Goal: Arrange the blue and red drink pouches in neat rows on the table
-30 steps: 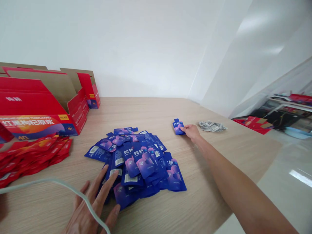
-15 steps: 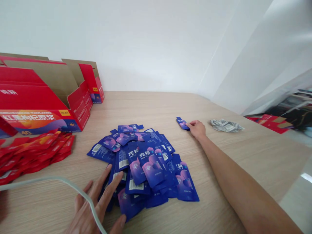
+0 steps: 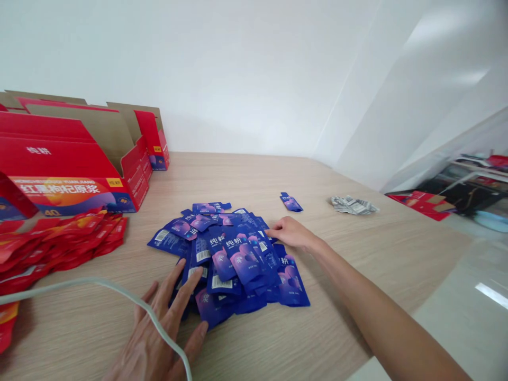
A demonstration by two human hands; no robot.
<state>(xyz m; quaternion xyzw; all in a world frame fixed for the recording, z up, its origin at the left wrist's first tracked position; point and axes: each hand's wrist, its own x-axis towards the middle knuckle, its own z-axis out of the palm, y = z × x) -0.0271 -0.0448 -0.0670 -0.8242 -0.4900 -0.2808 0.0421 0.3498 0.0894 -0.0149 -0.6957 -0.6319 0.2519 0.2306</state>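
Note:
Many blue-purple sachets (image 3: 246, 259) lie in a loose heap on the table, printed with white characters and barcodes. My left hand (image 3: 159, 328) rests at the heap's near left side, fingers spread, the tips touching the lowest sachets. A white cable (image 3: 119, 290) crosses in front of it. At the heap's upper right edge, my right hand (image 3: 291, 233) has its thumb and fingers closed on the rim of a blue sachet; the fingertips are partly hidden. One single blue sachet (image 3: 291, 202) lies flat by itself beyond the right hand.
Red printed cartons (image 3: 71, 164) stand open at the left. In front of them is a pile of red sachets (image 3: 75, 238). A crumpled bundle of grey striped paper (image 3: 353, 205) lies to the right. Past the table's right edge are flat red cardboard (image 3: 424, 203) and a shelf.
My right hand has let go of the single blue sachet, leaving it on the table, and moved back left to the heap. My left hand stays at the heap. The view has shifted slightly.

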